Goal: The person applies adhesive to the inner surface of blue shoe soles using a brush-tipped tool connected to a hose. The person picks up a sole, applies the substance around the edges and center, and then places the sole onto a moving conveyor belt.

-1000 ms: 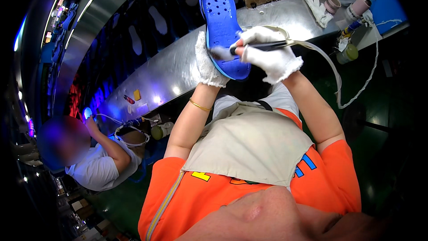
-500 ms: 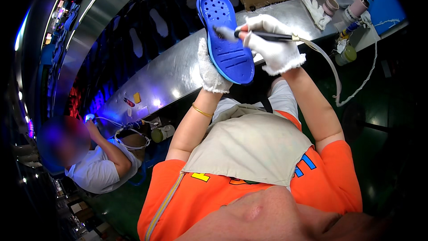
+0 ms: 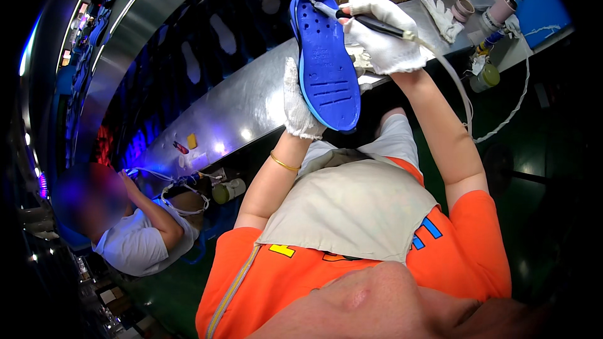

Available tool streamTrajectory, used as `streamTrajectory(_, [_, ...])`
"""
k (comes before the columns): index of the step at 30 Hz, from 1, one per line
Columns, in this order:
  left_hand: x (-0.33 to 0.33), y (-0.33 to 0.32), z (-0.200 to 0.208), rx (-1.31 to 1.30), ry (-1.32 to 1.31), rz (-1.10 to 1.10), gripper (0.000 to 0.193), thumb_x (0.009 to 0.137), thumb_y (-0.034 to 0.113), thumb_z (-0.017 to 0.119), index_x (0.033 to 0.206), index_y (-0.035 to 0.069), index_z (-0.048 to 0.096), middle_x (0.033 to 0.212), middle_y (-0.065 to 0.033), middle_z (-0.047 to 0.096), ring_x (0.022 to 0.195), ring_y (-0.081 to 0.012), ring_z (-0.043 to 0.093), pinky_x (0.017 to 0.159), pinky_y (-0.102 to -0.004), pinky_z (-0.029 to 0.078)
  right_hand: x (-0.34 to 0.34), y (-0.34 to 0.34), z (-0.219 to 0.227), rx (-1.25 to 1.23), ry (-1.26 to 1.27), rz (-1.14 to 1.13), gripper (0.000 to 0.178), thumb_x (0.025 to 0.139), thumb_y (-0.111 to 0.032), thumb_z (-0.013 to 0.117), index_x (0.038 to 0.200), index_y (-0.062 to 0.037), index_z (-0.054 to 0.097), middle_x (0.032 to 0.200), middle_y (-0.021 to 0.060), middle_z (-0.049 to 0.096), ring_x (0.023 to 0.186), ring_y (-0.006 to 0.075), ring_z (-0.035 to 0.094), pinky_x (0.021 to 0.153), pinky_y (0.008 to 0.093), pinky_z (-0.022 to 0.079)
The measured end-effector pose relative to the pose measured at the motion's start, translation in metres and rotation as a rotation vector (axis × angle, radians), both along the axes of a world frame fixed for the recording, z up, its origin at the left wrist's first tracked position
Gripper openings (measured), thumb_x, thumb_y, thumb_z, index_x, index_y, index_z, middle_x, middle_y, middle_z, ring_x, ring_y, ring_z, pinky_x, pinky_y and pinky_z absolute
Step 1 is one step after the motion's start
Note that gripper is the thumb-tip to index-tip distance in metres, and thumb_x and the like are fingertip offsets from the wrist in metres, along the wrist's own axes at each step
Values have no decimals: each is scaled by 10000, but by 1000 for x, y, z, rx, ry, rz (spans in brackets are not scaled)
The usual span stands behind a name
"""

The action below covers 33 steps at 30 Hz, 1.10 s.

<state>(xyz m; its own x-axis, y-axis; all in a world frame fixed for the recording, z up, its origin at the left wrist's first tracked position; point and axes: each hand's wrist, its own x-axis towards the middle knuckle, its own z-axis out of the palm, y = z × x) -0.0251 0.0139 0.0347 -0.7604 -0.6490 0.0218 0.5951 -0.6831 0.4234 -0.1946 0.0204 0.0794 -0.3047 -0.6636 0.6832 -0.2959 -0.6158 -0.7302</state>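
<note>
Holding a blue sole: left hand — gripping a hosed brush: right hand.

The silver metal bench carries white glare and, leftward, a violet highlight; the dark green floor falls dim. Blue and red glows tint the far left. Fisheye distortion bends edges; corners go black. A round blur covers the white-shirted co-worker's head.
</note>
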Motion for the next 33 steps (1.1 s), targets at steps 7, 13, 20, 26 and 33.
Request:
streamTrajectory(7, [3,-14,1,27,-192,117,655,919,578,298,1365,102,359,1281,-138,493,1123,-312,526,947,-448,457,-6,34,-10,285,161,316,241,645,51,730,851,-40,644,848,75,639,798,189,631,750,300,508])
streamTrajectory(13, [8,-10,11,1,-293,154,624,923,557,331,1338,94,391,1238,-151,520,1062,-312,569,867,-501,507,-21,25,6,44,303,215,199,683,65,689,853,-17,626,869,91,637,807,200,625,741,295,504])
streamTrajectory(20, [13,-21,12,-88,-313,229,685,896,601,349,1294,53,454,1199,-152,563,1047,-288,579,915,-427,477,-24,47,20,47,665,495,244,581,66,645,777,-67,584,820,82,617,796,294,598,737,346,488])
streamTrajectory(26, [8,-16,7,-10,-111,81,677,908,595,306,1326,71,404,1258,-150,508,1103,-309,540,941,-436,457,-9,42,16,56,288,201,214,671,85,684,847,-22,625,841,86,635,800,189,615,720,293,499])
streamTrajectory(33, [8,-24,4,-47,-203,233,642,935,548,263,1313,51,411,1234,-162,521,1069,-318,550,935,-424,465,13,63,-5,14,377,433,232,609,45,688,800,-44,591,818,85,622,754,246,620,692,308,497])
